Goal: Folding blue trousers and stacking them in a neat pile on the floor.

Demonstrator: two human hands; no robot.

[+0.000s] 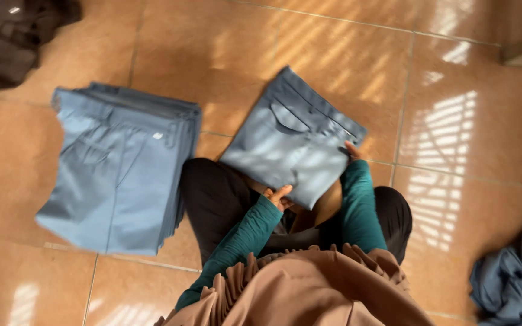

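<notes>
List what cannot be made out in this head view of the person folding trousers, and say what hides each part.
- Left hand: fingers tucked under the folded trousers.
- Right hand: mostly behind the trousers' edge.
- Stack of blue trousers: blurred, so no count possible.
- Dark cloth: cut off by the top-left corner.
- Blue heap: cut off by the right and bottom edges.

Folded trousers [294,142] lie on the person's lap; a stack of trousers [119,172] sits left, a loose heap [512,281] right (both on floor [466,78]).
</notes>
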